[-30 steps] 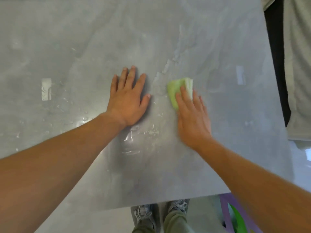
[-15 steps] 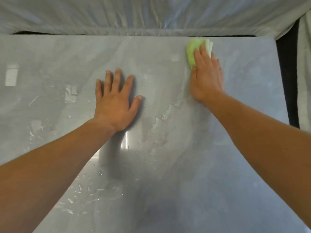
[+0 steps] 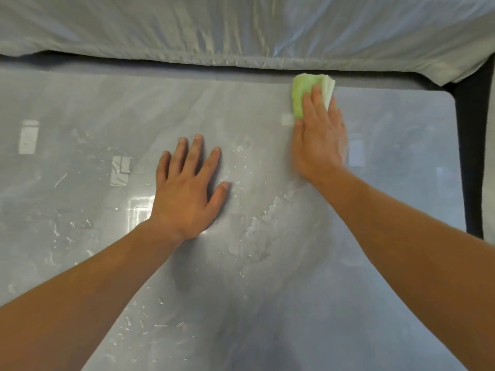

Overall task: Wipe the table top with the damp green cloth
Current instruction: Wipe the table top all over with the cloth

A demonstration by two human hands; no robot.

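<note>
Green, folded, several layers showing at its right edge: cloth (image 3: 300,95). It lies flat on the table (image 3: 80,103) at the far right, just short of the far edge. Its near part is covered by the right hand (image 3: 318,140); the far end and a strip on the left show.

Handling (judged): soft, limp and light. Damp by the task's word, so it should cling to the glossy top and drag a little, not skid. Not fragile. No pinch is needed. Flat pressure over the middle of the fold should keep the layers from splaying or rolling under.

Right hand: palm down, fingers straight and close together, laid on the cloth, pressing and not clutching; nothing is curled round it. The forearm reaches in from the near right, well extended. There is slight blur along the hand's left edge.

Left hand (image 3: 187,191): flat on the table mid-scene, fingers spread, holding nothing. It is well apart from the cloth and likely a brace for the reach.

Table: grey, glossy, marbled. Water streaks (image 3: 257,226) lie between the hands, with droplets to the near left.

Sheet (image 3: 241,30): pale, crinkled, beyond the far edge.
</note>
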